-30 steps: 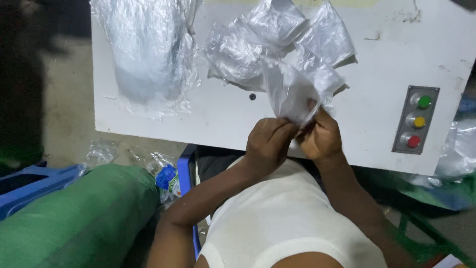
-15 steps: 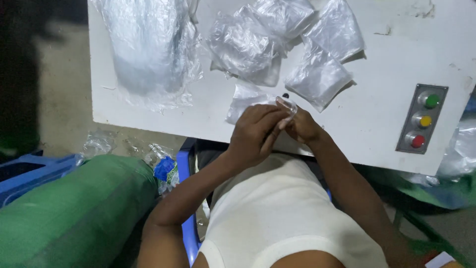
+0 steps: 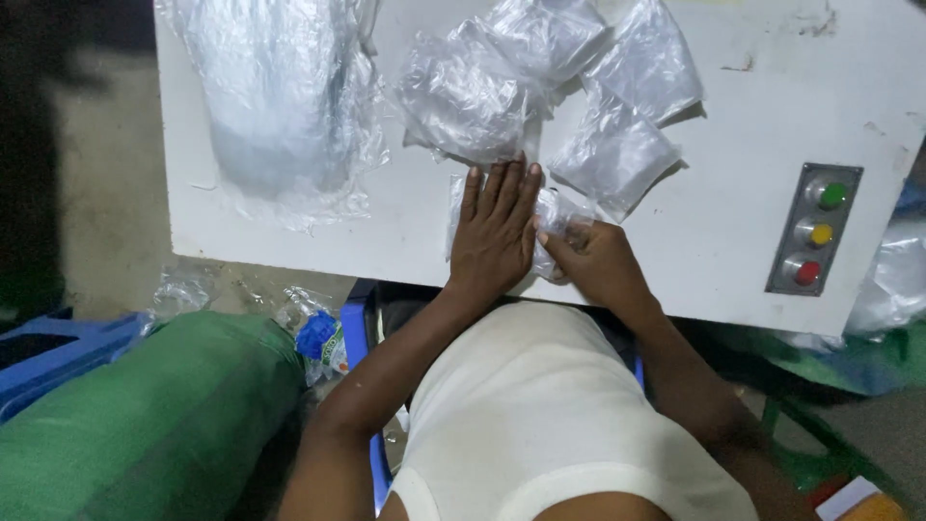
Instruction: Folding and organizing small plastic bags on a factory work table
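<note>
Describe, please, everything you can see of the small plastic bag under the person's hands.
The small plastic bag is clear, thin, crinkled film lying flat near the front edge of the white table. The left hand presses on it with spread fingers; the right hand grips its right side. Its contents cannot be made out.

The light falls from above onto my white table [image 3: 289, 241], which shows up bright, almost washed out toward its far right. Everything off the table is dim: the floor at my left sinks into near black. The clear plastic bags [image 3: 463, 96] catch soft glare in their wrinkles. My left hand [image 3: 495, 227] and right hand [image 3: 598, 265] look fairly sharp, slightly soft at the fingertips. The picture is grainy in the dark corners.
</note>
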